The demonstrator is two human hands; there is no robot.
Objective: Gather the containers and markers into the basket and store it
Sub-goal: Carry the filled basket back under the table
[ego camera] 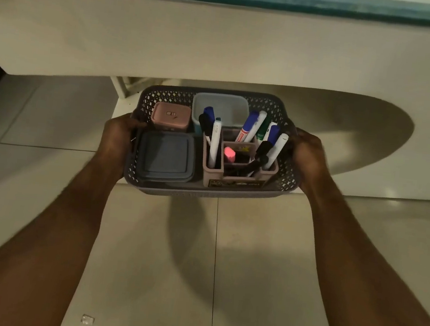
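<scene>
Basket (205, 192) held level above floor (262, 275), long axis left-right. Left hand (119, 136) and right hand (307, 157) clamped on short ends, equally near. Containers (166, 157), markers (251, 126) inside. Table (221, 51) edge ahead; probably storage place under it.

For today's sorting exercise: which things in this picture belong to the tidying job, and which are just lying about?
Job: basket; pink container; grey container; blue tub; marker holder; markers; left hand; right hand.
Lying about: small scrap on floor.
</scene>
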